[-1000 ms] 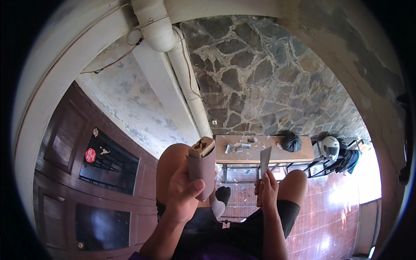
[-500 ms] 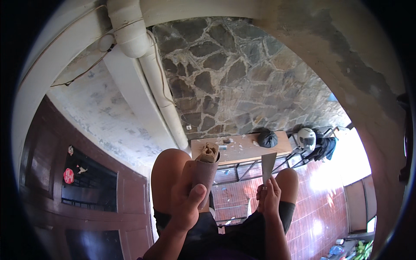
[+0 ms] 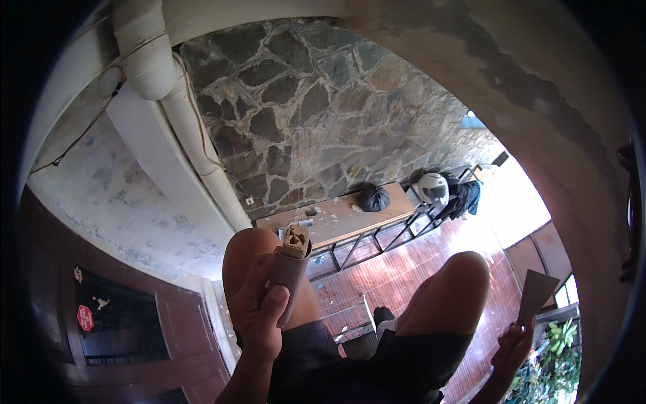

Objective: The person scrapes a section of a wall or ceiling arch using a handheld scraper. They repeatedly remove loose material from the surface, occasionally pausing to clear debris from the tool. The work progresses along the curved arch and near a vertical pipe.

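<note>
My left hand (image 3: 262,326) is wrapped round a brown curved sheet (image 3: 291,271), which looks like sandpaper. Out of the sheet's top sticks a pale block (image 3: 296,242) with a rough, hollowed end. Its lower part is hidden by the sheet and my fingers. Far out to the right, my right hand (image 3: 513,347) grips a putty knife (image 3: 537,295) by its handle, the broad flat blade pointing up. The two hands are well apart, the left above my left thigh and the right beyond my right knee.
Against the stone wall stands a wooden-topped bench (image 3: 343,225) with bits of debris, a black bag (image 3: 374,198) and a white helmet (image 3: 433,190). A brown door (image 3: 182,316) is at the left. Green plants (image 3: 562,337) grow at the lower right, beside the red tiled floor (image 3: 431,259).
My right hand has swung outward to the right with the putty knife, away from my knee. My left hand still holds the wrapped block. The view has shifted and tilted.
</note>
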`<act>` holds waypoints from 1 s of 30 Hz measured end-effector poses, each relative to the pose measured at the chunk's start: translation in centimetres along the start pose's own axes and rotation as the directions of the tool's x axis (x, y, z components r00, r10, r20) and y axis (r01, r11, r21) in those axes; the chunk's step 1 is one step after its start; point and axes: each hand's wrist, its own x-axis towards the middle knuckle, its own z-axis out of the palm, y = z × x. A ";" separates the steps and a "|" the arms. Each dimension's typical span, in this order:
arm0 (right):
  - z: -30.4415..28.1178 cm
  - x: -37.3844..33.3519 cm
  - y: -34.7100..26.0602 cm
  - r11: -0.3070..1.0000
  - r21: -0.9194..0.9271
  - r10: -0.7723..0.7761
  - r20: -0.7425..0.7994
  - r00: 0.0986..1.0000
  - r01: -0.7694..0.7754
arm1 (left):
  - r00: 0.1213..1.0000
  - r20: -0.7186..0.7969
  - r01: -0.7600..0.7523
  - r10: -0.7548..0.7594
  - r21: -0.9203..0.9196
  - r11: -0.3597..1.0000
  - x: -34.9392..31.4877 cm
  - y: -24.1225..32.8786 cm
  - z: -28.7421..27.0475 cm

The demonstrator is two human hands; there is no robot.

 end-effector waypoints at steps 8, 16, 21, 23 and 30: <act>-3.4 -1.0 -5.4 0.922 -0.360 -0.130 0.059 0.990 0.143 | 0.999 0.046 -0.016 0.016 -0.017 1.000 2.0 -0.2 1.0; -0.9 -3.4 -14.8 0.588 -0.739 0.112 0.478 0.871 0.330 | 0.962 0.259 -0.100 0.088 0.034 0.994 8.7 3.9 4.8; 3.4 -3.5 -17.0 0.340 -0.756 0.267 0.647 0.714 0.559 | 0.891 0.438 -0.237 0.120 0.223 0.946 15.1 5.4 9.1; 6.0 -3.3 -17.4 0.266 -0.712 0.301 0.702 0.646 0.650 | 0.905 0.414 -0.215 0.096 0.252 0.943 18.4 5.0 11.9; 18.0 -0.5 -14.3 0.310 -0.318 0.456 0.877 0.154 0.896 | 0.909 0.218 -0.364 0.355 0.005 0.931 29.3 2.1 25.4</act>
